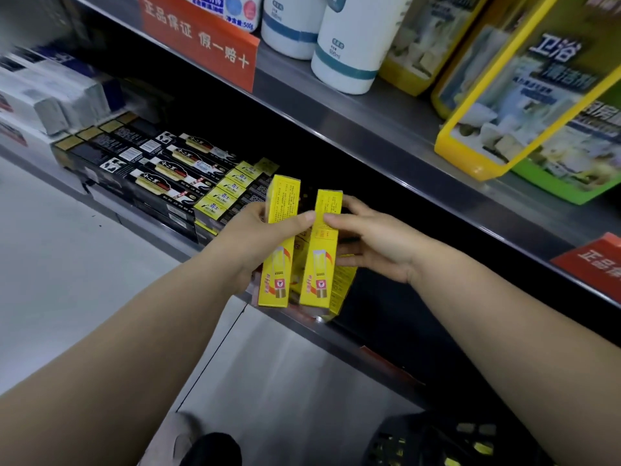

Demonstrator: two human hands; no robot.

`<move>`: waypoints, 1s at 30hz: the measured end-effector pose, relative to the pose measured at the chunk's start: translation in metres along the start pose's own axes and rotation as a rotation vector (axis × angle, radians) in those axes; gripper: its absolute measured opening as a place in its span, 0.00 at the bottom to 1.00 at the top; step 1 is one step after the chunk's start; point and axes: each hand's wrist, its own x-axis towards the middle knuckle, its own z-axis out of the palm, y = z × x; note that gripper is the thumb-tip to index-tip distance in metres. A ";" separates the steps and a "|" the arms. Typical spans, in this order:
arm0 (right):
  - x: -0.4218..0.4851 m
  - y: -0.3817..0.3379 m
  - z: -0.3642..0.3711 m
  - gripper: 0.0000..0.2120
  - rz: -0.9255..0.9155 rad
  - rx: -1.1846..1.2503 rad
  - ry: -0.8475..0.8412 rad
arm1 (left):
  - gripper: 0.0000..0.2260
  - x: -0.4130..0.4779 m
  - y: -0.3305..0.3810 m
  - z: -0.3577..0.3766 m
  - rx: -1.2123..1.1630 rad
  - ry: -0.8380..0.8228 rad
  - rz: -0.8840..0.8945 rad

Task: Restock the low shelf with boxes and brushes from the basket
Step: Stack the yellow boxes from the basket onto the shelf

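Note:
My left hand [260,242] grips a long yellow box [280,243], held upright on its end at the front of the low shelf [339,338]. Right beside it, my right hand [373,243] grips a second yellow box [322,250], thumb on its front face and fingers behind. More yellow boxes [342,287] lie on the shelf behind and under these two. The black basket [433,442] sits on the floor at the bottom right, with yellow items showing through its mesh.
Rows of black and yellow-ended boxes [174,176] fill the low shelf to the left, white boxes [50,95] farther left. The shelf above carries white bottles [349,45], yellow and green packs [524,105] and an orange sign [198,38]. My shoe [208,449] is on the pale floor.

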 end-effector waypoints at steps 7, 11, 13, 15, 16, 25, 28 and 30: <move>0.037 0.024 -0.048 0.06 0.088 0.091 0.509 | 0.07 0.005 -0.005 -0.011 -0.081 0.087 0.011; 0.074 0.034 -0.051 0.15 0.028 0.175 0.662 | 0.19 0.004 -0.010 -0.012 -0.080 0.064 -0.015; 0.089 0.044 -0.047 0.18 0.048 0.194 0.670 | 0.24 0.005 -0.014 -0.013 -0.064 0.083 -0.033; 0.101 0.059 -0.044 0.21 0.105 0.136 0.649 | 0.24 0.006 -0.018 -0.016 -0.045 0.094 -0.033; 0.105 0.067 -0.043 0.22 0.137 0.066 0.641 | 0.23 0.007 -0.020 -0.016 -0.035 0.098 -0.026; 0.113 0.091 -0.045 0.20 0.221 -0.610 0.428 | 0.10 0.011 -0.019 -0.015 0.073 0.115 0.079; 0.107 0.081 -0.048 0.21 0.285 -0.936 0.323 | 0.14 0.010 -0.023 -0.007 0.214 0.068 0.129; 0.095 0.065 -0.048 0.26 0.296 -1.200 0.321 | 0.22 0.011 -0.029 0.000 0.353 0.012 0.131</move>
